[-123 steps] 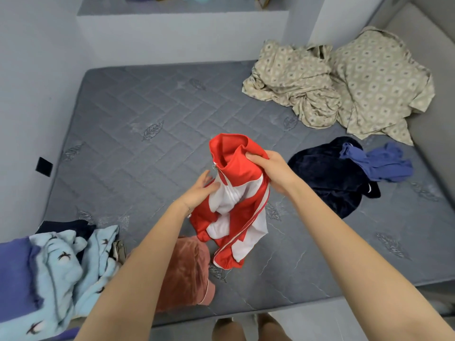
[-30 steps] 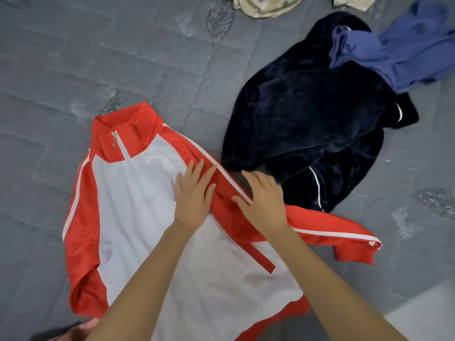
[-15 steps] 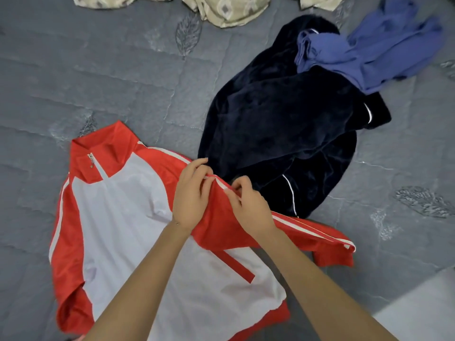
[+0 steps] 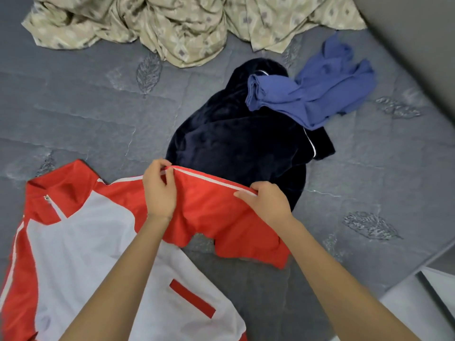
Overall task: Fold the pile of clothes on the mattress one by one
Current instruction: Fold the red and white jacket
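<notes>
Both hands, left (image 4: pixel 158 193) and right (image 4: pixel 267 204), pinch the jacket (image 4: pixel 73 244) sleeve's striped edge. The sleeve is lifted off the mattress (image 4: pixel 98 114).

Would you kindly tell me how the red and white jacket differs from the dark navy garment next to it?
The red and white jacket lies spread out, front up; the dark navy garment is bunched in a heap. The left hand and right hand pinch the jacket's sleeve; no hand touches the navy garment. A blue garment lies partly on the navy one only. Both rest on the grey mattress and bear thin white stripes.
</notes>
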